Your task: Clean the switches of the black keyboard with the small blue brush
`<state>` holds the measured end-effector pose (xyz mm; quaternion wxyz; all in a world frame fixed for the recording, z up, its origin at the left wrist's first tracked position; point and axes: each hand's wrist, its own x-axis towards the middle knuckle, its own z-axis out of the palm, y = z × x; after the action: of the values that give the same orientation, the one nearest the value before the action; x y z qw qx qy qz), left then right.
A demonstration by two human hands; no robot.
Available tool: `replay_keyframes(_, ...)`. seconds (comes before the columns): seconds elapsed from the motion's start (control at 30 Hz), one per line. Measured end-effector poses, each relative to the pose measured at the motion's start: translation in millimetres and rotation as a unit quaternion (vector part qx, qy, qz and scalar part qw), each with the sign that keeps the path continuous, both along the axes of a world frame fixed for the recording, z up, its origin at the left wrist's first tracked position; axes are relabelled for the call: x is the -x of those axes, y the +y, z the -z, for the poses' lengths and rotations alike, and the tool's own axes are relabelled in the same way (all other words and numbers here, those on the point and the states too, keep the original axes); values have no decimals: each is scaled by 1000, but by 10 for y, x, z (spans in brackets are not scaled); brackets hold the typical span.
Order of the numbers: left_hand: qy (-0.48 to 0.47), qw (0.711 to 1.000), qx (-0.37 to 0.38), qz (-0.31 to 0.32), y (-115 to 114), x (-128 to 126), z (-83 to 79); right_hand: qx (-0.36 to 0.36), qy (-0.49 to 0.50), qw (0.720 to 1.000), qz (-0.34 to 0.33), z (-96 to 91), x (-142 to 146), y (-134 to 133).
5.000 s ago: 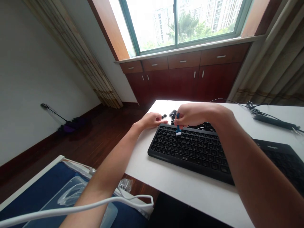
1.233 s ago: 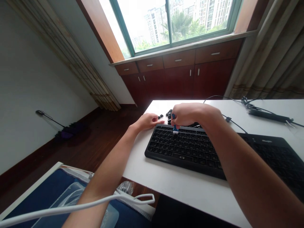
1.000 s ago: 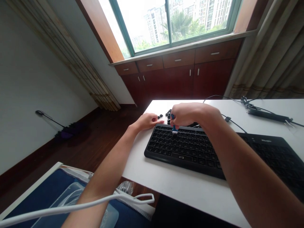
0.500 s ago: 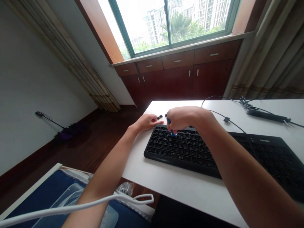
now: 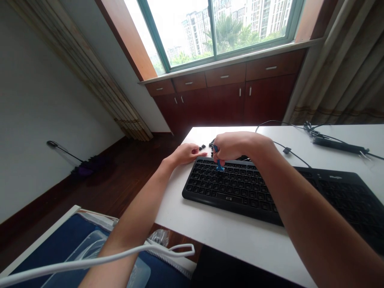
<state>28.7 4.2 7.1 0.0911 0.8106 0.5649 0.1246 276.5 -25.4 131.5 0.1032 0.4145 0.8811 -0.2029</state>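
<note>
A black keyboard (image 5: 231,185) lies on the white table, its key sockets bare of keycaps over most of the part I can see. My right hand (image 5: 229,145) is closed around the handle of a small blue brush (image 5: 220,165). The brush stands nearly upright, and its pale bristle end touches the sockets in the upper rows. My left hand (image 5: 189,153) rests on the table by the keyboard's back left corner, fingers loosely bent and one digit stretched toward the keyboard. Small black keycaps (image 5: 203,146) lie behind the keyboard, and my right hand hides some of them.
A thin black cable (image 5: 295,155) runs from the keyboard's back edge. Farther right lie a bundled cord and a long black object (image 5: 339,145). A white hooked bar (image 5: 120,256) crosses the lower left, over a blue zippered fabric case (image 5: 57,244) below the table (image 5: 210,228).
My right hand has shifted slightly right and up, showing more of the blue brush and the keycaps behind it. My left hand has stayed in place.
</note>
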Motion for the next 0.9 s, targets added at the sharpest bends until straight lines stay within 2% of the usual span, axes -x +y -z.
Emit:
replay_keyframes(0.23,-7,1000,9,-5,-17,-34,-37,-51,-16,998,29,-58,-11,-81)
replay_keyframes(0.5,-21,1000,2,-1,12,-12,8,-52,-1,999,9,-29,12,-92)
replay_keyframes(0.73,-40,999,1,11,64,36,67,-37,-36,999,-9,-41,113,-185)
replay_keyframes(0.9,-8,1000,-3,3,49,16,46,-28,-30,999,-4,-38,75,-145)
